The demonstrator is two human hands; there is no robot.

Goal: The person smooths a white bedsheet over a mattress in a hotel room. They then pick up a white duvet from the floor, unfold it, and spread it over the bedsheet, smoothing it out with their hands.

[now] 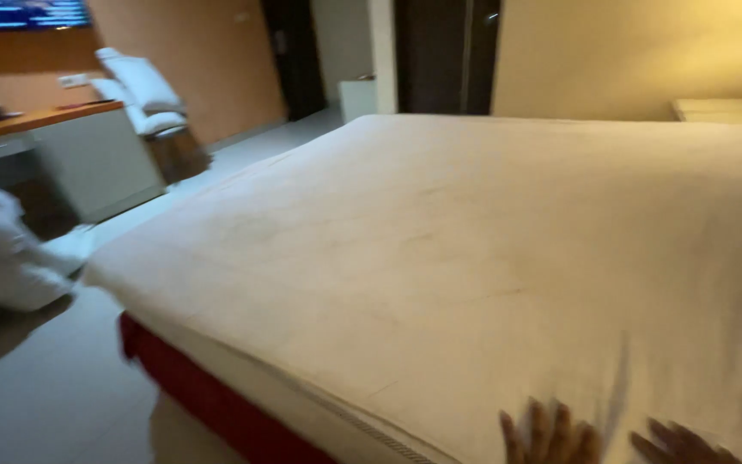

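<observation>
Two hands, ours: left hand (550, 434) and right hand (678, 445), fingers splayed flat on white bedsheet (474, 249), grasping nothing; sheet stretches away ahead.

Orange wall (191, 60), grey floor (36, 404), desk (53, 116), chair (143, 94).

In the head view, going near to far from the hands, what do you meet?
Left hand and right hand flat on the white sheet → far edge of the bed → small white bin → dark doorway.
</observation>
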